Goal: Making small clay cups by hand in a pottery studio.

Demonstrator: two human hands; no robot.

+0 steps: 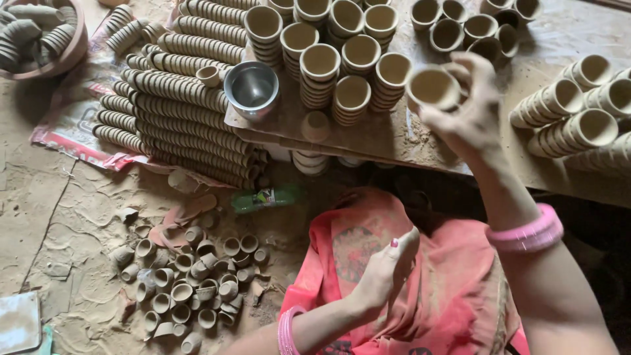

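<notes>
Lining sandy floor [59,217]: clay cups [190,289]

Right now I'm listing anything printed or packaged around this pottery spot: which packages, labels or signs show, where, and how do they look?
Green bottle: lying on the sandy floor below the board's edge, slim, green with a small pale label band.
Printed sheet: flat on the floor under the rows of stacked clay cups, upper left; pale with red edging, creased and dusty.
No signs or screens show.
</notes>
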